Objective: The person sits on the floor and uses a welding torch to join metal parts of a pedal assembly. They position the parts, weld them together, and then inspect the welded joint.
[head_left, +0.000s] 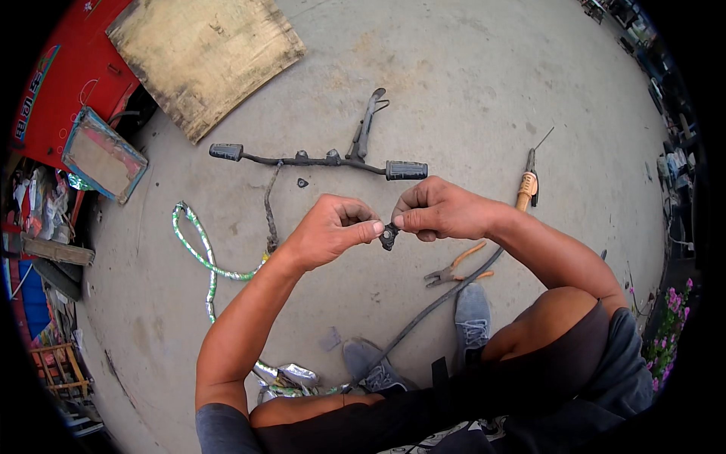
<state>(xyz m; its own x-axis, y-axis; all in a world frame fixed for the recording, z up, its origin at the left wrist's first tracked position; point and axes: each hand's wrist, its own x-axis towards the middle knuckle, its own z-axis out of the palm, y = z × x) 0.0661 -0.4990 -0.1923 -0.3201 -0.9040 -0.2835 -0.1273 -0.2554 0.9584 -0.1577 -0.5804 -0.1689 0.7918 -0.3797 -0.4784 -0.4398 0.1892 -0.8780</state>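
Between my two hands is a small dark metal bracket (pixel 389 237) with a round hole, held up above the concrete floor. My left hand (pixel 336 227) pinches its left edge between thumb and fingers. On the other side, the thumb and finger of my right hand (pixel 439 210) grip its upper right. Just beyond lies a black footrest bar (pixel 261 159) with a ribbed rubber pedal at each end and a kickstand (pixel 366 132) attached. A similar small dark bracket (pixel 302 183) rests on the floor near the bar.
Orange-handled pliers (pixel 457 268) lie by my right shoe, beside a black cable (pixel 435 304) running to a welding electrode holder (pixel 527 185). Foil-wrapped cable (pixel 208 253) loops at left, its dark clamp end (pixel 270 204) touching the bar. A plywood sheet (pixel 204 57) lies at far left.
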